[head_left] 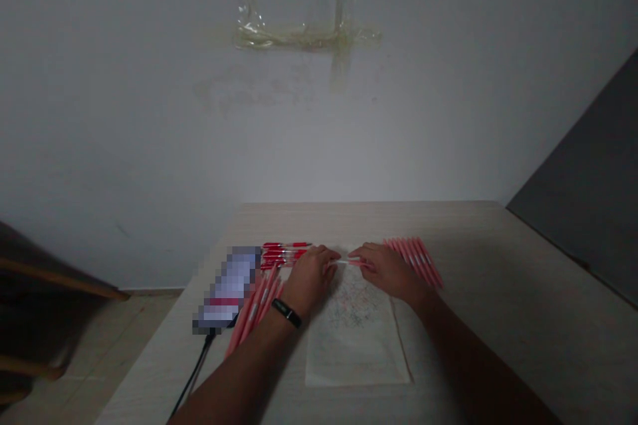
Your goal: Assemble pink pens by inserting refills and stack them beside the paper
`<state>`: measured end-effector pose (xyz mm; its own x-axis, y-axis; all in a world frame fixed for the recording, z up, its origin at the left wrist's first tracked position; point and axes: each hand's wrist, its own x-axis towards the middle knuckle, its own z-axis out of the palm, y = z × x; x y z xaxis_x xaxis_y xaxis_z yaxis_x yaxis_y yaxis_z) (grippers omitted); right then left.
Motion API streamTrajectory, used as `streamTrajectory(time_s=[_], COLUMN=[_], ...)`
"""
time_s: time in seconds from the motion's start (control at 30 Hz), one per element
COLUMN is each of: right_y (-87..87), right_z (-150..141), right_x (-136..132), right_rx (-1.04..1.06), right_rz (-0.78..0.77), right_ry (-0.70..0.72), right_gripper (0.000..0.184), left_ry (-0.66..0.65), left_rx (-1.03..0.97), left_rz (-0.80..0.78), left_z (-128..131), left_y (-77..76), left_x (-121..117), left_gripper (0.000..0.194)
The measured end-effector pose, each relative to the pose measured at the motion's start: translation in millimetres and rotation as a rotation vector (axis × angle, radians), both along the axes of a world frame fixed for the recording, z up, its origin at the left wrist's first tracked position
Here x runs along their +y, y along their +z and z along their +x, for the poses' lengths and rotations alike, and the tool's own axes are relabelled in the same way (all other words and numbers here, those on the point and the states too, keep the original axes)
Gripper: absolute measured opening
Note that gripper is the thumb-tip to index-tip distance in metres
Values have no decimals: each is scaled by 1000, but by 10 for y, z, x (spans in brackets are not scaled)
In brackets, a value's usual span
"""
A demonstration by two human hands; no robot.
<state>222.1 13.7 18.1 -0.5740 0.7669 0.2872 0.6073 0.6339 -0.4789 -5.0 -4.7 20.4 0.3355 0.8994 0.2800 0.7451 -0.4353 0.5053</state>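
Note:
Over the top of a scribbled sheet of paper (357, 358), my two hands meet at a slim pink pen (359, 263) with a pale section in its middle. My left hand (313, 272), with a black band on its wrist, pinches the pen's left end. The right end is between the fingers of my right hand (387, 269). Whether the pen is in one piece or two parts, I cannot tell. Several red pens (284, 254) lie just left of my left hand. Pink pens (254, 305) lie beside my left forearm, and a row of pink pens (416, 259) is beyond my right hand.
A blurred phone-like screen (229, 289) lies at the table's left side, with a black cable (194, 372) running toward me. The pale table (498, 345) meets a wall (399, 133) at the back. Wooden chair-like bars (60, 279) stand at left.

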Motion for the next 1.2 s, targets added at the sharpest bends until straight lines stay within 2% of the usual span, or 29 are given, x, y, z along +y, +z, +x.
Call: streamTrajectory(time_s=[0.23, 0.5, 0.77, 1.2], right_y=[65, 95, 97, 94], right_z=[-27, -51, -79, -105], right_x=[-7, -43, -60, -78], right_rx=[31, 46, 23, 9], right_rz=[143, 190, 237, 203], right_ry=[-17, 45, 36, 16], right_gripper=[21, 23, 19, 22], left_ry=[28, 12, -18, -24], left_rx=[33, 36, 41, 21], left_rz=[-84, -75, -103, -112], left_z=[23, 61, 86, 86], left_y=[17, 48, 73, 50], left_x=[-31, -67, -73, -71], left_gripper=[26, 21, 13, 14])
